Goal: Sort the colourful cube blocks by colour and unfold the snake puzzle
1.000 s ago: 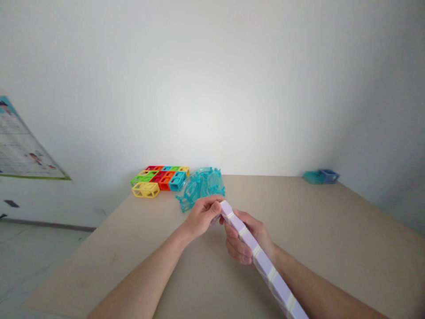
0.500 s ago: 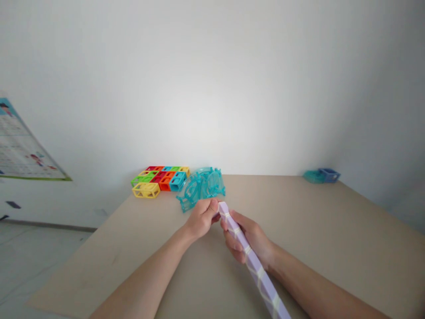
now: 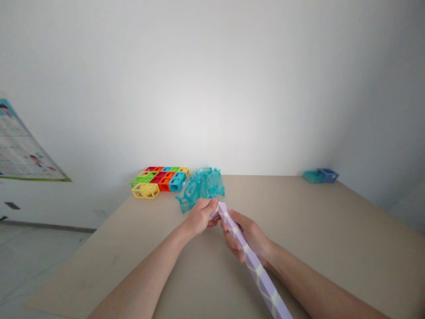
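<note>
The left hand (image 3: 200, 217) is pinching the bent end of the purple stick (image 3: 258, 271), apparently working a joint; the right hand (image 3: 251, 234) is gripping nearby, any turn calling for steadiness.

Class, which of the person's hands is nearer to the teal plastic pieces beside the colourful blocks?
Left. The left hand is just in front of the teal plastic pieces; the right hand is farther off, toward the person and to the right.
</note>
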